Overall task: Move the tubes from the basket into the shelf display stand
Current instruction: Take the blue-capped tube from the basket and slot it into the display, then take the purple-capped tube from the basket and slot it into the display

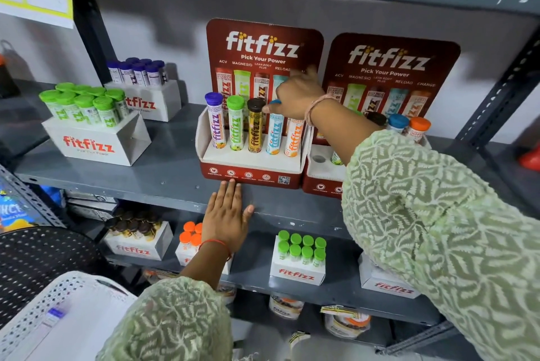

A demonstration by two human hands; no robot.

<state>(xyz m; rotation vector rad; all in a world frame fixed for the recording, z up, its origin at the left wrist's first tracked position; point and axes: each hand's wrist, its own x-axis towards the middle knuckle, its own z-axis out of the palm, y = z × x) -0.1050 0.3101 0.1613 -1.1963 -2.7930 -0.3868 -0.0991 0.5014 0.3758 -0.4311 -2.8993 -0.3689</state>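
A red display stand point(251, 175) sits on the grey shelf with several upright tubes in its holes: purple-capped point(215, 121), green-capped point(235, 124), black-capped point(255, 127), light blue point(274, 134) and orange point(293, 138). My right hand point(296, 96) is over the blue cap of the light blue tube, fingers closed around its top. My left hand point(228, 216) lies flat and open against the shelf edge, fingertips touching the stand's front. The white perforated basket point(58, 299) is at lower left, with a purple-capped tube point(54, 315) in it.
A second red stand point(321, 185) to the right holds a few tubes, partly behind my right arm. White boxes of green-capped point(96, 138) and purple-capped tubes point(152, 100) stand to the left. More boxes point(298, 270) fill the lower shelf. A black perforated basket point(43, 255) sits at left.
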